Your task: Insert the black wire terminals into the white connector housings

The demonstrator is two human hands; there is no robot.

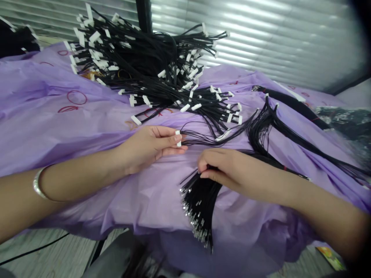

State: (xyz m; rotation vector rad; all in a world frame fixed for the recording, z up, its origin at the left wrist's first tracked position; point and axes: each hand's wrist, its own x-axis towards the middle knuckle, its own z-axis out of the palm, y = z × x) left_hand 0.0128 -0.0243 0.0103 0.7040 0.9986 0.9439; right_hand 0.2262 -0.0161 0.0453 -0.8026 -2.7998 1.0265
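Observation:
My left hand (150, 146) pinches a small white connector (177, 138) between thumb and fingers; thin black wires run from it to the right. My right hand (232, 170) is closed over a bundle of black wires with metal-tipped ends (199, 208), which fans down toward the table's near edge. Both hands rest on a purple plastic sheet (58, 127).
A big heap of black wires with white connectors (150, 65) lies at the back. More black wire bundles (290, 127) stretch off to the right. A window blind (275, 34) fills the background. A bracelet (39, 185) circles my left wrist.

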